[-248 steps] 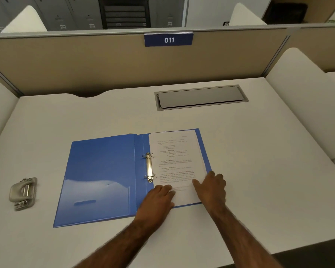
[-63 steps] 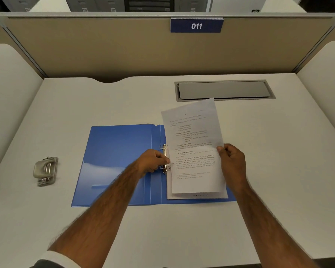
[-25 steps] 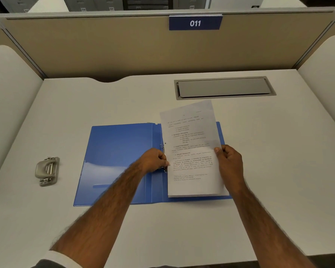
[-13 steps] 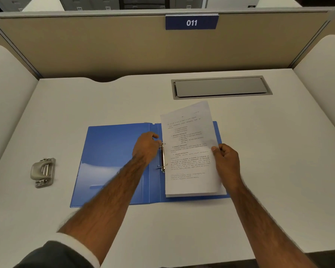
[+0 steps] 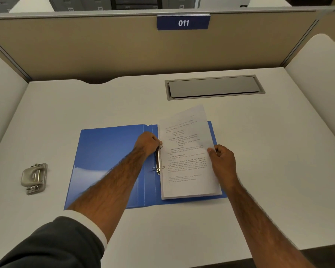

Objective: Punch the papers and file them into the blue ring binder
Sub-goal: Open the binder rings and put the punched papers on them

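The blue ring binder (image 5: 108, 151) lies open on the desk, its metal ring mechanism (image 5: 158, 161) along the spine. A printed sheet of paper (image 5: 186, 151) lies over the binder's right half, its far end lifted, with more paper beneath it. My left hand (image 5: 148, 143) pinches the sheet's left edge at the upper ring. My right hand (image 5: 221, 161) grips the sheet's right edge between thumb and fingers. The lower ring shows at the sheet's left edge.
A grey hole punch (image 5: 34, 177) sits at the desk's left. A recessed grey cable hatch (image 5: 214, 87) lies at the back right. Beige partition walls with a "011" sign (image 5: 183, 22) close the back, and white side panels flank the desk (image 5: 278, 151).
My left hand has moved up from the lower ring to the upper ring at the sheet's left edge. The sheet has settled lower onto the binder. My right hand keeps its hold.
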Demonstrator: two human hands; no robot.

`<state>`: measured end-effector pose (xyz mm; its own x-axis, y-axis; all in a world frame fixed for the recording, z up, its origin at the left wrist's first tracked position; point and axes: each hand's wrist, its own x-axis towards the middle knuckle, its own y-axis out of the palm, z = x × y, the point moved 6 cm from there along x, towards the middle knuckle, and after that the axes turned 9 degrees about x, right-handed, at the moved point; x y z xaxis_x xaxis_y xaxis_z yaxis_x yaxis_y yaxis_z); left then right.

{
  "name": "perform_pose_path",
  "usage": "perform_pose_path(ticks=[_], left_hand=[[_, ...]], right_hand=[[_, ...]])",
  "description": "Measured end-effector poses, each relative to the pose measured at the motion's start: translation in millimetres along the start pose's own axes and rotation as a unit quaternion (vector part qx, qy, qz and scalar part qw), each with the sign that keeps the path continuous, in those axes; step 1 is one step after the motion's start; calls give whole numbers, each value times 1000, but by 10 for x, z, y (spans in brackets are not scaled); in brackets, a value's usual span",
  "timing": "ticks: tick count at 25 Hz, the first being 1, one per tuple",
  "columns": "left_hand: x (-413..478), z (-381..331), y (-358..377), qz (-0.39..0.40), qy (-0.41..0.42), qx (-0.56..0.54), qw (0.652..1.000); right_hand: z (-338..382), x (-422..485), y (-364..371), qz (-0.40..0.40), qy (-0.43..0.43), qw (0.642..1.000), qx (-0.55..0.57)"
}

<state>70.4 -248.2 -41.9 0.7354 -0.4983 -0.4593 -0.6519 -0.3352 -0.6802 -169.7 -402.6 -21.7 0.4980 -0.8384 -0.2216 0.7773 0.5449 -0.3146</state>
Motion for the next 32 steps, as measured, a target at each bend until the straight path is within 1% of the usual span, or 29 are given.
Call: perform_pose_path(ticks=[2, 3, 5, 6, 7, 9, 10, 11, 12, 14, 15, 17, 19, 21, 22, 24, 27, 30, 32], left_hand=[[-48, 4, -28, -21, -1, 4, 1000], [-91, 2, -56, -47, 2, 15, 999], [-249, 10, -93, -130, 19, 74, 989], [-354, -5, -70, -169, 50, 116, 978], [-465, -34, -6, -198, 99, 162, 962], [-682, -64, 204, -209, 194, 248, 926], [-762, -18, 303, -206, 214, 256, 920], [-811, 71, 355, -202, 205, 238, 928], [-846, 175, 356, -202, 172, 199, 944], [-839, 363, 271, -213, 81, 114, 967], [-792, 392, 209, -217, 43, 115, 968], [-610, 331, 86, -197, -3, 189, 962], [-415, 191, -22, -160, -19, 260, 952], [-289, 74, -59, -125, -18, 292, 948], [-257, 42, -64, -112, -18, 296, 948], [-227, 30, -61, -98, -24, 288, 952], [-210, 52, -58, -91, -29, 286, 953], [-201, 66, -36, -93, -18, 301, 949], [-195, 59, -23, -97, -3, 310, 946]], right_hand=[[-70, 49, -5, -3, 7, 1000, -11], [-120, 76, -5, -5, 15, 1000, -19], [-239, 129, -8, -6, 28, 999, -35], [-297, 154, -9, -5, 34, 999, -40], [-345, 171, -8, -4, 39, 998, -41], [-396, 182, -13, -9, 49, 998, -47], [-387, 168, -33, -22, 46, 997, -61], [-348, 141, -63, -48, 29, 994, -92], [-284, 89, -92, -83, -1, 987, -134], [-116, -72, -59, -131, -76, 968, -200], [-30, -170, 28, -126, -110, 961, -221], [92, -369, 336, -58, -143, 946, -284], [134, -548, 733, 34, -137, 922, -360], [154, -688, 1081, 104, -119, 908, -387], [157, -740, 1225, 126, -109, 906, -388], [150, -792, 1424, 142, -90, 908, -383], [173, -741, 1530, 136, -70, 913, -378], [201, -688, 1554, 144, -57, 906, -393], [205, -683, 1558, 144, -48, 911, -384]])
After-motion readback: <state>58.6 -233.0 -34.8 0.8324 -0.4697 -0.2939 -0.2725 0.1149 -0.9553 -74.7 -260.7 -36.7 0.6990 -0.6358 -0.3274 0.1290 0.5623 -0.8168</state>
